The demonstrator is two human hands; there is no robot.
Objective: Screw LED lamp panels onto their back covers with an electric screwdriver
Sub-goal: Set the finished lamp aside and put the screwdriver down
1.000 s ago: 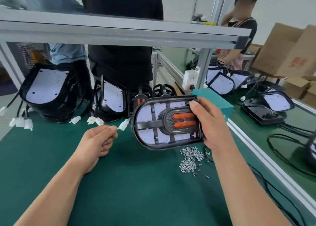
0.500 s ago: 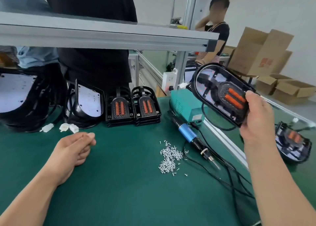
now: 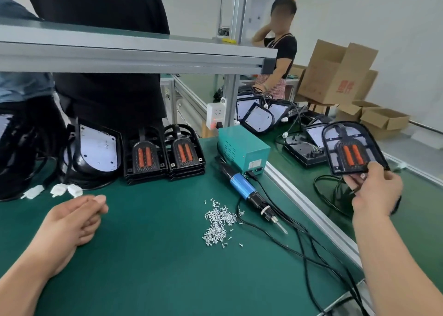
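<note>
1. The right hand [image 3: 376, 191] held an assembled lamp [image 3: 352, 148] at the right edge of the frame. It was raised above the neighbouring green belt, beyond the metal rail. I judged it was being passed along as a finished piece.
2. Its grip was narrow, pinching the lamp's lower edge with the thumb in front and the fingers behind. The orange-barred face was turned toward the wearer.
3. The left hand [image 3: 74, 217] rested on the worktop [image 3: 143, 267] at lower left. Its grip was slack, fingers loosely curled, and I could see nothing in it.
4. The electric screwdriver [image 3: 249, 193] lay untouched at centre, its tip just beside the pile of screws [image 3: 219, 222], probably for a quick reach.
5. Two stacks of black covers [image 3: 165, 157] stood behind, and a housing with a white panel [image 3: 96, 152] stood to their left, likely next in line.
</note>
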